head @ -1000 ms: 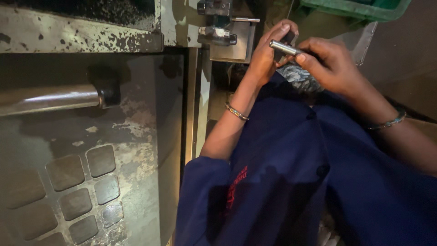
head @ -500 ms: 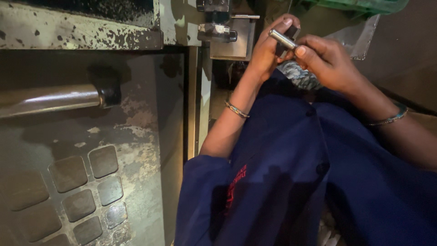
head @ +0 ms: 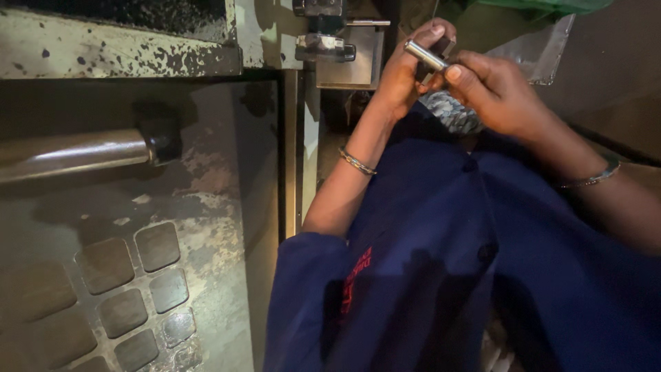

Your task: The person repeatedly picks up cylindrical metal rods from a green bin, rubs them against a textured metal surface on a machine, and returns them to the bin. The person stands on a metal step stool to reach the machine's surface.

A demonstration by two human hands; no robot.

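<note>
A short shiny metal cylinder [head: 427, 55] is held between both my hands near the top of the view. My left hand [head: 399, 72] wraps around its lower end, with a dark piece against the fingers. My right hand [head: 492, 89] pinches the same cylinder from the right side. Both wrists wear thin metal bangles. A grey woven cloth [head: 451, 114] lies just under the hands, on my dark blue work shirt [head: 447, 262].
A worn, paint-chipped machine body [head: 124, 48] fills the left side. A polished steel bar [head: 72, 155] juts out from it. Square dark pads [head: 155, 244] sit low on the left. A metal bracket with a bolt [head: 327, 45] stands beside my left hand. A green crate [head: 544, 5] is at the top right.
Both hands have shifted slightly upward with the cylinder. The grip on it looks the same.
</note>
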